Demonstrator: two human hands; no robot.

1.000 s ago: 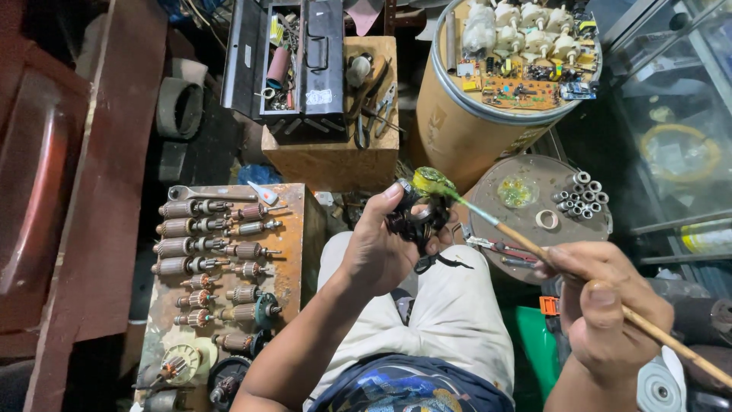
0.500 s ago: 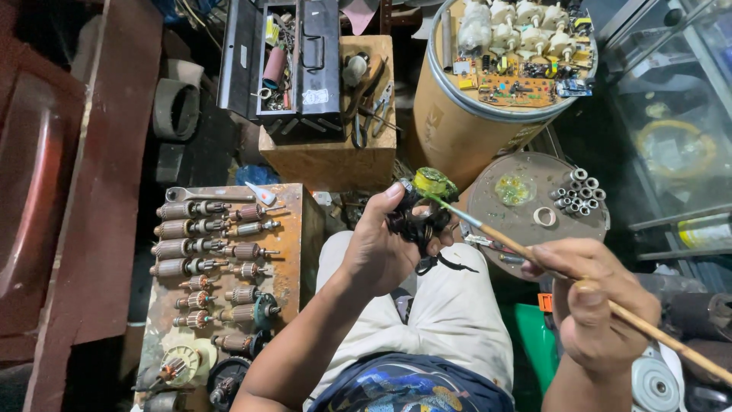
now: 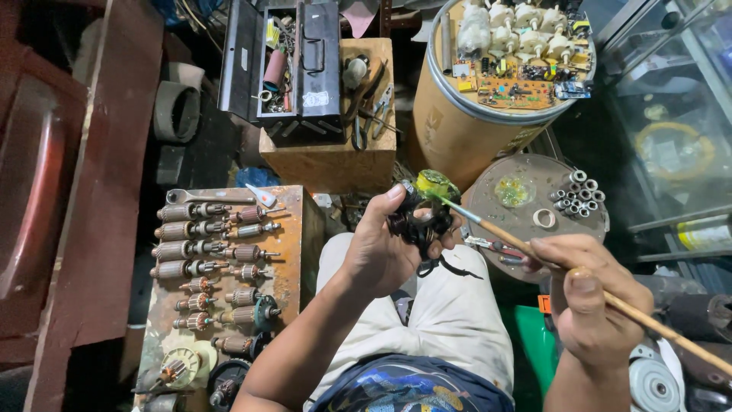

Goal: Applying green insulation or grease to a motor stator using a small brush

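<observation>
Left hand (image 3: 381,248) fingers wrapped around the black motor part (image 3: 418,220), held over my lap. Right hand (image 3: 591,294) fingers pinch the brush (image 3: 526,248); its green-loaded tip sits on the part's top. I judge short light strokes, part steady. Versus half a second ago: brush tip sits lower, closer onto the part.

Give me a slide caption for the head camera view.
Left hand holds a black motor part while right hand brushes it with a long wooden-handled paintbrush.
</observation>
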